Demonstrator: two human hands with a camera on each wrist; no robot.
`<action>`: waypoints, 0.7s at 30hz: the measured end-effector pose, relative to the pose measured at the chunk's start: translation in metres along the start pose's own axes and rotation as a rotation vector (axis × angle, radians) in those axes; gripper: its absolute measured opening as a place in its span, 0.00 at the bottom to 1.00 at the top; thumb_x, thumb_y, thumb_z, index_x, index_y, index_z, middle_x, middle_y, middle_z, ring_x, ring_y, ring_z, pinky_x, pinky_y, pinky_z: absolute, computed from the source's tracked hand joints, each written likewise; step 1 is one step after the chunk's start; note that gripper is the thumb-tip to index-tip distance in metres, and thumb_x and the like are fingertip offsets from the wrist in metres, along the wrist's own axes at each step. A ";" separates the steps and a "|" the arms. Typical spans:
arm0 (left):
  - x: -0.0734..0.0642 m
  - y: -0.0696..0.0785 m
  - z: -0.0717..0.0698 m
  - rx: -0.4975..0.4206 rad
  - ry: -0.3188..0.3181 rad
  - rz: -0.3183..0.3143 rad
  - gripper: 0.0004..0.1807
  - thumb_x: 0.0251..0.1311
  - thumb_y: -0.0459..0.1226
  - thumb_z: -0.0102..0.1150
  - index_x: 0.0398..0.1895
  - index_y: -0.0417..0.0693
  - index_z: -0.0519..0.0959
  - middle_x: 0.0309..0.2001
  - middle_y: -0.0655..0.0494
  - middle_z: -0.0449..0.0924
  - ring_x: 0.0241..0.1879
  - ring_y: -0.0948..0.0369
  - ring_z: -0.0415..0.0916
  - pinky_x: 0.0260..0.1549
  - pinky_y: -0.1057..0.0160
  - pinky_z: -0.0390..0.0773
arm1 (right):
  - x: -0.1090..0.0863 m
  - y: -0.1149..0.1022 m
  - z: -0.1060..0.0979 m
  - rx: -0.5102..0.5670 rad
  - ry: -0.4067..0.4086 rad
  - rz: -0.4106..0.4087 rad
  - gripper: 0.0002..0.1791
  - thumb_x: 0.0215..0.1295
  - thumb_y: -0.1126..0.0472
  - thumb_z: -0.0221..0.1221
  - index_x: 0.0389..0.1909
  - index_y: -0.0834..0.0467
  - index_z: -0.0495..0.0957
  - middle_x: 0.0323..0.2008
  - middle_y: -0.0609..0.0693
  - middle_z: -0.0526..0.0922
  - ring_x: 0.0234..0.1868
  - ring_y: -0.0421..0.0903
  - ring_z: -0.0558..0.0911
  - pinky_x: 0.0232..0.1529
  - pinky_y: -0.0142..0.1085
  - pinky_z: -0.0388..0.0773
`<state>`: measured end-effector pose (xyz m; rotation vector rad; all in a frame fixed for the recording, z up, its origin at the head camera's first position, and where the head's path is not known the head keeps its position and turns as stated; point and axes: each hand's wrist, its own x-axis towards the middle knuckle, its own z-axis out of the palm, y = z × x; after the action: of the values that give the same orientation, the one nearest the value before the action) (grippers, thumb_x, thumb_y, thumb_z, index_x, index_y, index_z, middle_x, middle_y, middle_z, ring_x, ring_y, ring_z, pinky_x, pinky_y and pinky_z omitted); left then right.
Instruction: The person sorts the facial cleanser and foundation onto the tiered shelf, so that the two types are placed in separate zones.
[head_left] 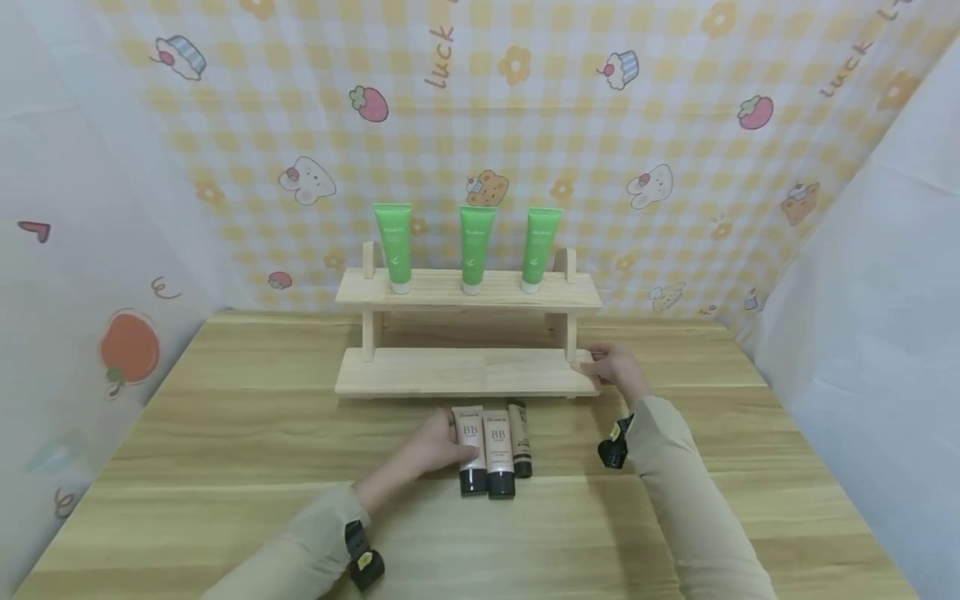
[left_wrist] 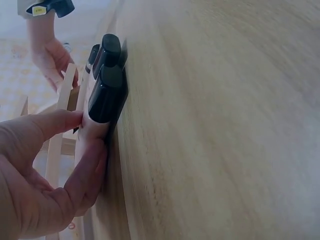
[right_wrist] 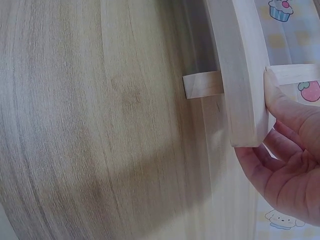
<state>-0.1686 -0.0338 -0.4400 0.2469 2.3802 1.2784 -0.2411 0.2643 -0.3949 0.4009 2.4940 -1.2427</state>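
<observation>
My left hand [head_left: 432, 444] pinches the leftmost BB cream tube [head_left: 470, 427], which lies on the table with its black cap towards me. In the left wrist view, the thumb is on its upper face and the fingers are at its side, just behind the black cap [left_wrist: 107, 95]. Close against it lies a second BB cream tube [head_left: 498, 433], then a slimmer tube [head_left: 521, 442] with a dark cap. At the right end of the two-tier wooden shelf [head_left: 450, 375], my right hand [head_left: 617, 367] grips the lower board [right_wrist: 242, 85], thumb on top and fingers around the end.
Three green tubes [head_left: 474, 246] stand upright, caps down, on the upper board [head_left: 435, 287]. The shelf stands near the back of the wood-grain table [head_left: 247, 433], before a yellow checked cloth [head_left: 450, 158]. White cloth [head_left: 862, 275] hangs at both sides.
</observation>
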 end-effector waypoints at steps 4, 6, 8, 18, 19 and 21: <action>0.000 0.002 0.000 0.013 -0.036 -0.004 0.11 0.46 0.38 0.65 0.30 0.40 0.78 0.20 0.56 0.76 0.17 0.65 0.66 0.15 0.71 0.68 | 0.001 0.000 0.000 0.017 -0.001 0.005 0.35 0.60 0.58 0.59 0.65 0.64 0.58 0.64 0.65 0.62 0.59 0.57 0.71 0.55 0.43 0.75; 0.000 0.001 0.001 0.021 -0.051 -0.020 0.08 0.48 0.38 0.65 0.25 0.41 0.79 0.18 0.57 0.77 0.15 0.66 0.68 0.13 0.72 0.69 | 0.000 -0.001 0.000 0.018 0.000 0.005 0.35 0.60 0.58 0.59 0.65 0.65 0.58 0.64 0.65 0.63 0.58 0.57 0.72 0.55 0.43 0.75; -0.001 0.001 0.001 0.036 -0.059 -0.029 0.09 0.49 0.38 0.64 0.21 0.41 0.78 0.15 0.57 0.77 0.13 0.67 0.69 0.12 0.73 0.70 | 0.000 -0.001 0.000 0.017 0.007 0.005 0.35 0.60 0.58 0.59 0.65 0.64 0.58 0.63 0.64 0.64 0.58 0.56 0.73 0.54 0.42 0.75; -0.009 -0.001 0.001 0.016 -0.045 -0.048 0.13 0.51 0.41 0.63 0.19 0.40 0.75 0.16 0.53 0.77 0.15 0.64 0.72 0.14 0.71 0.72 | -0.001 -0.001 0.000 0.009 0.012 0.000 0.34 0.59 0.57 0.60 0.65 0.62 0.60 0.63 0.65 0.64 0.58 0.56 0.73 0.48 0.37 0.78; -0.010 -0.002 0.001 0.003 -0.043 -0.037 0.13 0.51 0.40 0.63 0.20 0.39 0.75 0.16 0.53 0.77 0.15 0.63 0.73 0.15 0.71 0.74 | -0.001 -0.001 0.000 0.015 0.014 0.004 0.34 0.59 0.57 0.60 0.64 0.62 0.61 0.63 0.65 0.64 0.57 0.56 0.73 0.46 0.36 0.78; -0.011 -0.003 0.001 -0.014 -0.038 -0.021 0.13 0.51 0.40 0.63 0.22 0.38 0.75 0.17 0.52 0.77 0.16 0.63 0.73 0.16 0.69 0.75 | 0.000 -0.001 0.000 0.017 0.016 0.005 0.34 0.59 0.57 0.60 0.64 0.62 0.61 0.63 0.65 0.64 0.57 0.55 0.73 0.45 0.35 0.78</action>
<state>-0.1583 -0.0387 -0.4394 0.2391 2.3352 1.2695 -0.2411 0.2637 -0.3944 0.4232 2.4956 -1.2647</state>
